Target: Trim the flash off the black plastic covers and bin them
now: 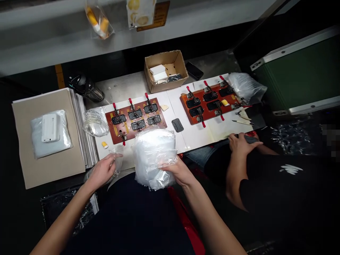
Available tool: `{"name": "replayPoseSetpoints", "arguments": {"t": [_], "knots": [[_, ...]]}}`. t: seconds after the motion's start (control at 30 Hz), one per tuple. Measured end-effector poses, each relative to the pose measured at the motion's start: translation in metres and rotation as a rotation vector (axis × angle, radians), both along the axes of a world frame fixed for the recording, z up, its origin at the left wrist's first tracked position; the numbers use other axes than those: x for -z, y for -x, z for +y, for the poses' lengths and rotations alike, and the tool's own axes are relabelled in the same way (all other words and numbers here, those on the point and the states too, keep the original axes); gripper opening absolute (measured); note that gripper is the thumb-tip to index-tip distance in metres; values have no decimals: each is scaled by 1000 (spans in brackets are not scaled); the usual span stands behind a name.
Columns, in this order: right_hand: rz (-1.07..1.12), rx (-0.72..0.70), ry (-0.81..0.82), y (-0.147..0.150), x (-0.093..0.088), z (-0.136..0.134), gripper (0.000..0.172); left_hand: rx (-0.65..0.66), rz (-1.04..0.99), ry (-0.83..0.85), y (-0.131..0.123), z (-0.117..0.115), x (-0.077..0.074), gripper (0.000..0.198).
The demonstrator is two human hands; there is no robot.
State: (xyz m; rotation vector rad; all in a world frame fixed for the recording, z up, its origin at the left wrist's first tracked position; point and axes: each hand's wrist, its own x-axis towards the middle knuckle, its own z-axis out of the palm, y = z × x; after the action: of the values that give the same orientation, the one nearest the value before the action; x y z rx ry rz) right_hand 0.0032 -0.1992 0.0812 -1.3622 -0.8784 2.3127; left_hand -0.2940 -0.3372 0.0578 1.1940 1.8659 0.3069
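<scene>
My right hand (178, 170) grips a thick stack of clear plastic bags (153, 152) held at the table's front edge, fingers closed around its lower side. My left hand (104, 170) pinches a single clear plastic bag (117, 158) just to the left of the stack. Beyond both hands lies a dark red jig board (110, 122) with red-handled clamps and several black parts seated in it. A small yellow piece (105, 145) lies on the white table near the board's front left corner.
A co-worker's hand (241, 143) rests on the table edge at right, by an orange jig board (186, 104) with black parts. An open cardboard box (165, 70) stands behind. Cardboard sheets (53, 166) carrying a bagged white item lie left; a loose black part (177, 125) sits between the boards.
</scene>
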Motion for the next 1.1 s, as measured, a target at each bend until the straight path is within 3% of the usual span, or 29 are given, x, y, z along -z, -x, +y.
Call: {"name": "replayPoseSetpoints", "arguments": {"t": [0.1, 0.17, 0.3, 0.53, 0.6, 0.7, 0.83, 0.87, 0.97, 1.1], "knots": [[-16, 4, 19, 4, -3, -1, 52, 241, 71, -165, 10, 14, -54, 58], [-30, -1, 25, 6, -3, -2, 51, 318, 43, -229, 13, 20, -82, 56], [-25, -7, 13, 8, -3, -3, 48, 374, -112, -257, 9, 22, -114, 37], [-15, 8, 7, 5, -3, -8, 47, 301, -137, -452, -11, 23, -124, 43], [-18, 8, 5, 4, -4, -8, 49, 273, -227, -454, -12, 22, -125, 46], [-28, -13, -27, 2, -6, -8, 49, 192, -341, -317, -9, 15, -127, 44], [-77, -79, -107, -1, -11, -4, 50, 152, -179, -93, -7, 13, -130, 12], [-81, -103, -125, -1, -13, -3, 51, 152, -135, -92, -7, 17, -131, 13], [-89, -199, -179, -2, -17, -1, 48, 159, -20, -243, -15, 33, -135, 23], [-117, -304, -218, -1, -20, -1, 45, 266, 92, -444, -29, 59, -137, 31]]}}
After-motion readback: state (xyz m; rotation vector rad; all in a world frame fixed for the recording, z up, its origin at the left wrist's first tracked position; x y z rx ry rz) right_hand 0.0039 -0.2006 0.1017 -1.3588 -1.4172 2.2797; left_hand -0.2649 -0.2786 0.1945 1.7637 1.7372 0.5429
